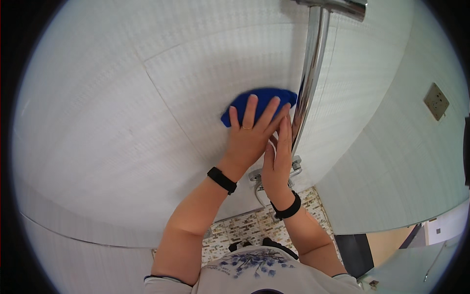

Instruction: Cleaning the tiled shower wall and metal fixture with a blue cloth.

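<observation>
My left hand (248, 142) holds a blue cloth (259, 100) pressed against the white tiled wall (196, 78). Its fingers are spread over the cloth, with a ring on one of them. Close to its right side is my right hand (277, 169), fingers stretched upward beside the chrome shower pipe (309, 78). Whether those fingertips touch the pipe or the left hand, I cannot make out. The cloth's right corner reaches the pipe. A black band circles each wrist.
Below my hands, a chrome mixer tap (255, 175) is fixed to the wall, partly covered by my right hand. A chrome fitting (338, 7) tops the pipe. On the right wall sits a socket plate (435, 102). Brown and white mosaic flooring (242, 226) shows below.
</observation>
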The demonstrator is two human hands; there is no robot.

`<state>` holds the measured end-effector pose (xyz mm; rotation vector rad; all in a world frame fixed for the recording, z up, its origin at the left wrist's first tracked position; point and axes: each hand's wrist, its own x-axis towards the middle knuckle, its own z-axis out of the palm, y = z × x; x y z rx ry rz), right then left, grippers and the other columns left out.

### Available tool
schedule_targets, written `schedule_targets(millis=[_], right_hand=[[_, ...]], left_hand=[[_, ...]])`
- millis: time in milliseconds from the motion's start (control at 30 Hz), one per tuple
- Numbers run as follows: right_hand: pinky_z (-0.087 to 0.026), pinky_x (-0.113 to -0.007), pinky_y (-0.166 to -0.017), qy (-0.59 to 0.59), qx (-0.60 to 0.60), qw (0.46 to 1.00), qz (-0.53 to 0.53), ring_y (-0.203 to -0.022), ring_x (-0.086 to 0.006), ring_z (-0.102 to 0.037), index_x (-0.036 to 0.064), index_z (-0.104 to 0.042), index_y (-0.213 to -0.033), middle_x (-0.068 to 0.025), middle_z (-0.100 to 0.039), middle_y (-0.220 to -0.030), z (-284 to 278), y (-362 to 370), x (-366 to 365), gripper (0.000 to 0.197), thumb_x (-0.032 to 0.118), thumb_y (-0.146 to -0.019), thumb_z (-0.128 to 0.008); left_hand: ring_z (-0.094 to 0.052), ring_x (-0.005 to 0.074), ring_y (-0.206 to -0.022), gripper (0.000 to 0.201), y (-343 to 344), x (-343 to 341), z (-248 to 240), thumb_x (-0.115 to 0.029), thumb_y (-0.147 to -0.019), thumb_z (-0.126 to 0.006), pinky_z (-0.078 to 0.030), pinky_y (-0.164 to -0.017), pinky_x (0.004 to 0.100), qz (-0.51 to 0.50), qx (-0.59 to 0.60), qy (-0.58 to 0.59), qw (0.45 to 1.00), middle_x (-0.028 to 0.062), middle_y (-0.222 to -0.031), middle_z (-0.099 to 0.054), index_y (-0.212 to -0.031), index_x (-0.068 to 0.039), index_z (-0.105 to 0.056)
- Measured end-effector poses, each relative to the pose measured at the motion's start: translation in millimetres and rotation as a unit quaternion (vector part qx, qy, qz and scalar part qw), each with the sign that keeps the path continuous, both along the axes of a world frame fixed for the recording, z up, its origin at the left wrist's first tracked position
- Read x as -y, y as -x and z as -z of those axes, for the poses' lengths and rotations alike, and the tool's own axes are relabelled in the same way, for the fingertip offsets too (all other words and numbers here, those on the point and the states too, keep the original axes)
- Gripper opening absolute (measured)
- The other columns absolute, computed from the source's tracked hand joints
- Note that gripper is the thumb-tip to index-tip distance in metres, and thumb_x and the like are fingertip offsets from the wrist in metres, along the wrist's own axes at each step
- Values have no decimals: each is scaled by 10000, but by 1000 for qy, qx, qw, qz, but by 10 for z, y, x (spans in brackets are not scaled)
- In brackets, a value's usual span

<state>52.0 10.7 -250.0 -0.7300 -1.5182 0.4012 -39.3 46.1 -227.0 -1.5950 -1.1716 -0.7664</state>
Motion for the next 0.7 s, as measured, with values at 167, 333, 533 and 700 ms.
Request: schedule_targets(millis=[167,333,533,700], right_hand=[[-238,-428,-1080,125,44,991,6,-1364,-408,-150,-61,-65,-1416,-279,-106,-1466,470,36,199,654,-42,-874,-429],[-276,-420,-1060,214,45,976,-8,-1350,-407,-198,-83,-41,-1406,-292,-76,-1464,1007,50,297,672,-28,-877,-452],[-420,-367,-941,229,55,971,-35,-1260,-390,-377,-80,-73,-1404,-292,-163,-1446,1113,-9,334,653,-42,-872,-450],[-470,-310,-880,326,-19,943,-69,-1129,-254,-523,-40,-247,-1373,-217,-426,-1311,1190,-87,325,516,-25,-893,-438]], left_hand=[[-177,291,-1363,542,41,114,593,-326,-843,-510,-198,-1050,544,9,-87,122,989,-66,-1471,-257,-1372,-301,-396],[-191,229,-1357,464,158,201,1166,-271,-842,-534,-301,-977,474,80,-156,246,953,-93,-1467,-260,-1300,-291,-468],[-175,157,-1368,449,243,235,1365,-292,-844,-522,-20,-1115,458,75,-179,226,955,-116,-1481,-218,-1290,-278,-469],[-168,155,-1372,453,318,340,1330,-271,-843,-534,-92,-1118,433,56,-196,262,943,-109,-1487,-204,-1290,-285,-467]])
